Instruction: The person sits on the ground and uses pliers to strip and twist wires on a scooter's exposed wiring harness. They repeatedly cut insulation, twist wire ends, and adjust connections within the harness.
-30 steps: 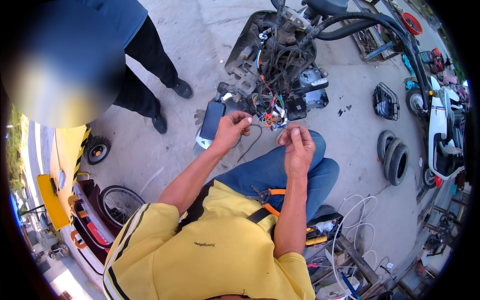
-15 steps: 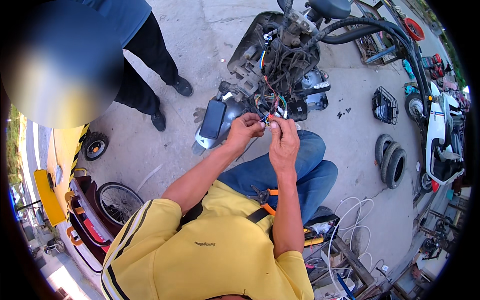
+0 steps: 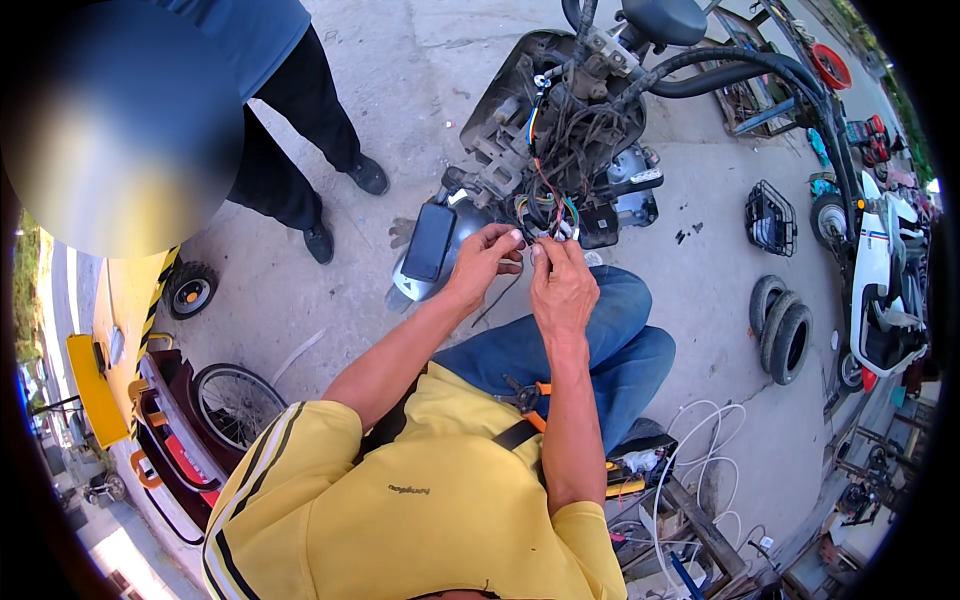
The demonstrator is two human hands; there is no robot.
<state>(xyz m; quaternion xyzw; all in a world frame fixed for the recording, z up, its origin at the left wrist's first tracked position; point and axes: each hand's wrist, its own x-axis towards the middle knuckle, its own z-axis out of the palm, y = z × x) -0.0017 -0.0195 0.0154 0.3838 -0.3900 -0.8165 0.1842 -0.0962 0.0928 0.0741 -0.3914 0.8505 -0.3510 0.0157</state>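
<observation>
My left hand (image 3: 484, 259) and my right hand (image 3: 560, 283) meet in front of a stripped scooter front (image 3: 560, 130) with its panels off. Both pinch thin wires from the coloured wire bundle (image 3: 548, 205) that hangs out of the scooter's head. A dark wire (image 3: 497, 297) trails down from my left fingers. My knees in blue jeans (image 3: 610, 350) are just under the hands. Orange-handled pliers (image 3: 527, 400) lie in my lap.
Another person in dark trousers and black shoes (image 3: 320, 240) stands at the upper left. Stacked tyres (image 3: 780, 330) and a wire basket (image 3: 770, 220) lie on the concrete to the right. A white scooter (image 3: 885, 290) stands far right. A wheel (image 3: 235, 405) and white cables (image 3: 700, 470) lie near me.
My hands have come closer together and risen toward the wire bundle. One second ago they were apart; now both fingertips work on the same wires.
</observation>
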